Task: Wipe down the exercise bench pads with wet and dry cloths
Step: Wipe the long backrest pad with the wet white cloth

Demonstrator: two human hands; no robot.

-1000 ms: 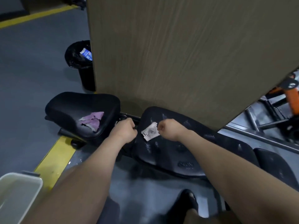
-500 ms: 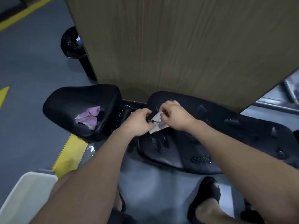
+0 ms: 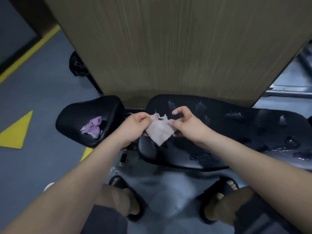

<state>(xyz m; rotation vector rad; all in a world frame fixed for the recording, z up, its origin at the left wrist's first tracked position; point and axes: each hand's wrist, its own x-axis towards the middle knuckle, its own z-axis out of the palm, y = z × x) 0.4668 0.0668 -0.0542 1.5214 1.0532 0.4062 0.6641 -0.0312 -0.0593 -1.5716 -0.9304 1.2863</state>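
A crumpled purple cloth lies on the left black seat pad. Both arms reach forward; left hand and right hand pinch a small pale rag spread above the wet, glossy back pad.

A second ago my left hand was clamped at the gap between the two pads, while my right hand pressed the cloth in a fist against the long pad. Half a second ago the left had come across and both were picking at it. Now the cloth is off the pad, opened out flat and hanging corner-down between my hands. The left pinches its upper left corner and the right its right edge. My view has tipped downward, so both my sandals now show.
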